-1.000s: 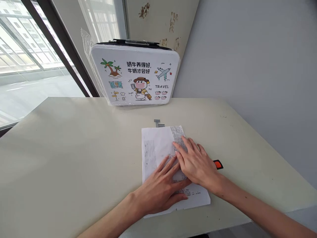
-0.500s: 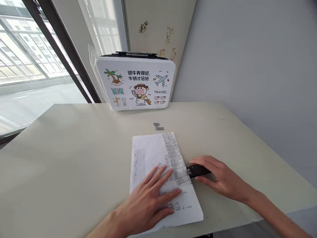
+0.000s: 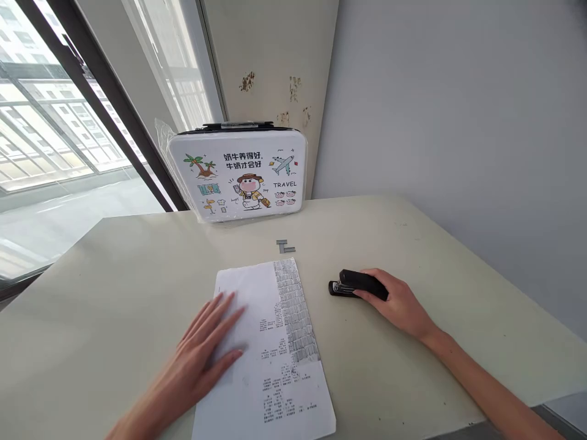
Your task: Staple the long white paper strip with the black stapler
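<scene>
A stack of printed paper [image 3: 257, 342] lies on the pale table, with rows of staples packed along its upper right edge. My left hand [image 3: 202, 354] rests spread on the paper's left side, fingers apart and holding nothing. To the right of the paper, my right hand [image 3: 394, 299] grips a black stapler [image 3: 362, 283] around its rear half. The stapler's front points left, apart from the paper's edge. Just beyond the paper, a few grey strips of staples [image 3: 284, 247] lie on the table.
A white case [image 3: 243, 177] with cartoon prints and a black handle stands upright at the table's [image 3: 367, 232] far edge, partly in clear plastic. Behind it are a stained panel and curtain. A window is at the left, a grey wall at the right.
My right hand has drawn the stapler away from the paper's right edge, up and right. My left hand has slid to the paper's left side. The camera view has shifted.
</scene>
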Motion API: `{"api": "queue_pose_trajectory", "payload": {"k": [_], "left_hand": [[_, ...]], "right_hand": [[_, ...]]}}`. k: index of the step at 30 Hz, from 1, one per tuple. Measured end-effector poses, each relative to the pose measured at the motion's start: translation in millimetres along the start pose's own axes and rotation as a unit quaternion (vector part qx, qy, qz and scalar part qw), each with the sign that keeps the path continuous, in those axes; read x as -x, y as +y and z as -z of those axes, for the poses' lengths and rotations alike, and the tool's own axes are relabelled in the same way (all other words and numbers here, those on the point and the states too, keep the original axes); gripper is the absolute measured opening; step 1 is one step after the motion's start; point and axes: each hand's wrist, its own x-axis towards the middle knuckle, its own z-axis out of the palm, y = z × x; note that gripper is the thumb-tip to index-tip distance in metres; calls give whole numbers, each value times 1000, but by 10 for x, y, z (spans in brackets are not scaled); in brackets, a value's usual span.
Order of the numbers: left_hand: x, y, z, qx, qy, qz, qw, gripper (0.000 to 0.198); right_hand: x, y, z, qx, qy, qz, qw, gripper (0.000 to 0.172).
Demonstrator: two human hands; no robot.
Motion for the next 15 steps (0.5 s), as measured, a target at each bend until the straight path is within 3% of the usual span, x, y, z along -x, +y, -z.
{"api": "queue_pose_trajectory", "payload": {"k": [5, 15], "left_hand": [[52, -188, -29, -34, -21, 39, 998, 80], [-2, -20, -34, -37, 36, 70, 996, 73]], "right_hand": [[-175, -6, -59, -24, 35, -19, 999, 37], [-223, 57, -123, -48, 61, -7, 997, 40]]}}
